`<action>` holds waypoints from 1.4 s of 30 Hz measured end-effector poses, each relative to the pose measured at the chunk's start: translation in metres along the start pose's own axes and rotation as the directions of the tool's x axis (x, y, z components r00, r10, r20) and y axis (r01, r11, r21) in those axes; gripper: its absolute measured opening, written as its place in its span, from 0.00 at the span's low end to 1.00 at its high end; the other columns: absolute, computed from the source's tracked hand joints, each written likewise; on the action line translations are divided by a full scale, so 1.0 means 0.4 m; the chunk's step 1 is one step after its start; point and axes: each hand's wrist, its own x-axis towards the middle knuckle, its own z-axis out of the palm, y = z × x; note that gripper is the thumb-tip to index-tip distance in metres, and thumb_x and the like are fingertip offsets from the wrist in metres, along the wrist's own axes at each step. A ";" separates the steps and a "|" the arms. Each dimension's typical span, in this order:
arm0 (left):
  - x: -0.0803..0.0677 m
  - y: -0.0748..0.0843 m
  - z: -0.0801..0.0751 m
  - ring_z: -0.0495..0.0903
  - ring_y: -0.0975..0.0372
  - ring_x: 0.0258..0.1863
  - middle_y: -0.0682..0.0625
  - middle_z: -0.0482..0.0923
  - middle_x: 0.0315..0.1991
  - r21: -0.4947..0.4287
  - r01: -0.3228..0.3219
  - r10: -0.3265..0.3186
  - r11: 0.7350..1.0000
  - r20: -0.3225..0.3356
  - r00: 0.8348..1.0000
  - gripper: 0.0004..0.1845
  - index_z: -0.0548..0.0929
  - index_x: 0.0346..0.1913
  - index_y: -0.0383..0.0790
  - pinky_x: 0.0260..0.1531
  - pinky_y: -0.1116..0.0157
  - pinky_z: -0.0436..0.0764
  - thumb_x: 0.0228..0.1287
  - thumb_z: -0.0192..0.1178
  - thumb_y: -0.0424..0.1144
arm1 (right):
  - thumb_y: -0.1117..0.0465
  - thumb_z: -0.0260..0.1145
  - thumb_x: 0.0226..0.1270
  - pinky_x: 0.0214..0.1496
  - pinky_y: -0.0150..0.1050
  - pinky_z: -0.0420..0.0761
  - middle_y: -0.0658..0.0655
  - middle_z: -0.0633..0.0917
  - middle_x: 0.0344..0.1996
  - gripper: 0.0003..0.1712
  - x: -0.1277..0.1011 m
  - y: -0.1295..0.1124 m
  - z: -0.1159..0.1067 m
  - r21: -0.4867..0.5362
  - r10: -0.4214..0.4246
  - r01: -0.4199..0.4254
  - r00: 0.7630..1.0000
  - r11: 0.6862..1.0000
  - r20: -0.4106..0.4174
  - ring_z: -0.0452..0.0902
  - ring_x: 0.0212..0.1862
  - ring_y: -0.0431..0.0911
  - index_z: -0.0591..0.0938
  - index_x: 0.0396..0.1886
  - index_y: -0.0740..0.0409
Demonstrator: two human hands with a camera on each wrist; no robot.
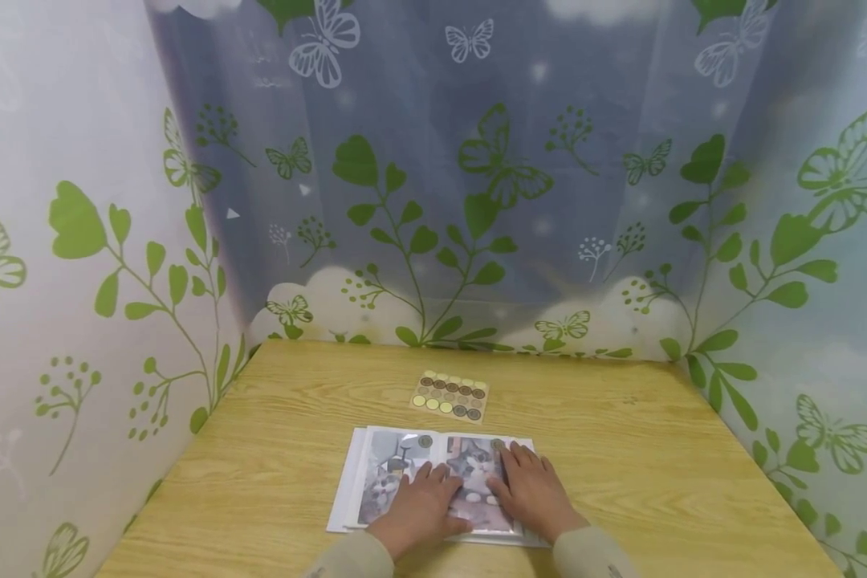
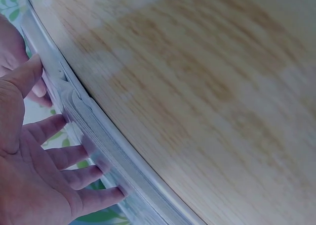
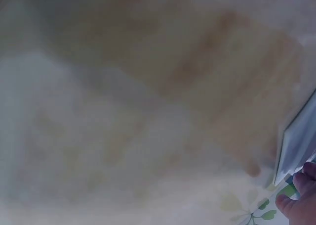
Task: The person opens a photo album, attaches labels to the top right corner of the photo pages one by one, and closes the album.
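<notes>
While unreadable, album [image 1: 376,482], sticker sheet [image 1: 449,396]

The table [image 1: 621,449] has a light wood-grain top with a smooth, faintly satin finish. On it lies an open album [image 1: 433,482] whose pages look like glossy clear plastic sleeves over printed paper photos, with white paper-like edges, and beyond it a matt beige paper sticker sheet [image 1: 449,396]. The curtain [image 1: 477,160] behind looks like thin, translucent plastic film printed with green leaves and butterflies.

Light wood-grain table [image 1: 621,449]; translucent curtain [image 1: 433,177] with green leaves, butterflies enclosing 3 sides; soft daylight behind.
</notes>
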 end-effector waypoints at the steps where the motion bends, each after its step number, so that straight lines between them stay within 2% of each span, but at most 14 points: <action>1: -0.001 0.001 -0.002 0.67 0.43 0.67 0.42 0.71 0.66 -0.002 0.000 0.000 1.000 0.001 1.000 0.38 0.77 0.64 0.45 0.61 0.37 0.68 0.55 0.66 0.64 | 0.43 0.55 0.75 0.70 0.64 0.60 0.71 0.69 0.67 0.37 -0.004 0.000 0.000 0.003 0.003 -0.003 1.000 1.000 0.000 0.63 0.69 0.65 0.69 0.69 0.70; 6: -0.005 0.003 -0.007 0.67 0.42 0.67 0.41 0.72 0.65 -0.006 -0.007 0.007 1.000 -0.008 1.000 0.38 0.78 0.63 0.44 0.60 0.37 0.68 0.55 0.66 0.64 | 0.43 0.55 0.75 0.69 0.65 0.60 0.71 0.69 0.67 0.38 -0.021 0.001 -0.005 0.017 0.025 -0.025 1.000 1.000 0.007 0.63 0.69 0.65 0.69 0.67 0.73; 10: -0.006 0.006 -0.008 0.66 0.42 0.67 0.40 0.71 0.66 0.004 -0.009 0.009 1.000 -0.005 1.000 0.38 0.77 0.64 0.43 0.62 0.37 0.66 0.56 0.66 0.64 | 0.45 0.57 0.74 0.68 0.64 0.62 0.72 0.71 0.65 0.37 -0.038 0.004 -0.010 0.028 0.021 -0.021 1.000 0.999 -0.018 0.65 0.68 0.65 0.72 0.64 0.74; 17: -0.001 0.017 -0.003 0.65 0.43 0.68 0.39 0.71 0.66 0.082 -0.015 0.016 0.997 -0.009 1.000 0.37 0.78 0.63 0.42 0.66 0.37 0.60 0.57 0.64 0.64 | 0.55 0.58 0.74 0.65 0.64 0.66 0.71 0.75 0.62 0.25 -0.059 0.018 -0.011 0.027 0.017 -0.015 0.997 1.000 -0.069 0.69 0.65 0.65 0.76 0.62 0.70; 23: -0.001 0.032 0.003 0.68 0.44 0.66 0.38 0.73 0.64 0.100 -0.066 0.071 0.993 -0.052 0.996 0.33 0.81 0.57 0.37 0.66 0.42 0.65 0.59 0.64 0.61 | 0.58 0.57 0.74 0.65 0.65 0.66 0.71 0.75 0.62 0.24 -0.070 0.025 -0.010 0.067 0.032 -0.028 0.998 0.997 -0.061 0.68 0.65 0.65 0.75 0.63 0.69; 30: 0.003 0.046 0.020 0.66 0.44 0.68 0.38 0.70 0.66 0.030 -0.101 0.103 0.994 -0.060 0.993 0.37 0.80 0.58 0.41 0.66 0.42 0.65 0.55 0.65 0.66 | 0.58 0.57 0.75 0.65 0.66 0.65 0.71 0.73 0.64 0.25 -0.076 0.022 -0.014 0.074 0.038 -0.035 0.998 0.997 -0.045 0.67 0.66 0.66 0.74 0.64 0.69; 35: 0.006 0.046 0.039 0.70 0.46 0.65 0.38 0.73 0.62 0.070 -0.135 0.141 0.988 -0.096 0.985 0.35 0.81 0.55 0.45 0.62 0.45 0.71 0.51 0.67 0.67 | 0.58 0.57 0.75 0.65 0.66 0.66 0.71 0.74 0.63 0.25 -0.077 0.020 -0.014 0.075 0.035 -0.030 0.998 0.997 -0.059 0.68 0.65 0.66 0.74 0.64 0.69; 38: 0.005 0.043 0.043 0.73 0.47 0.62 0.39 0.75 0.60 0.086 -0.161 0.172 0.983 -0.135 0.976 0.33 0.81 0.53 0.44 0.58 0.47 0.75 0.52 0.68 0.64 | 0.59 0.57 0.74 0.65 0.66 0.66 0.71 0.75 0.62 0.24 -0.077 0.020 -0.014 0.067 0.032 -0.027 0.997 0.997 -0.064 0.69 0.65 0.65 0.75 0.63 0.69; 42: 0.004 0.040 0.042 0.74 0.48 0.60 0.39 0.76 0.59 0.086 -0.173 0.184 0.981 -0.144 0.972 0.31 0.82 0.52 0.43 0.58 0.49 0.75 0.54 0.68 0.62 | 0.60 0.56 0.74 0.64 0.66 0.67 0.70 0.75 0.62 0.23 -0.076 0.019 -0.016 0.056 0.028 -0.025 0.998 0.998 -0.065 0.69 0.65 0.65 0.75 0.63 0.69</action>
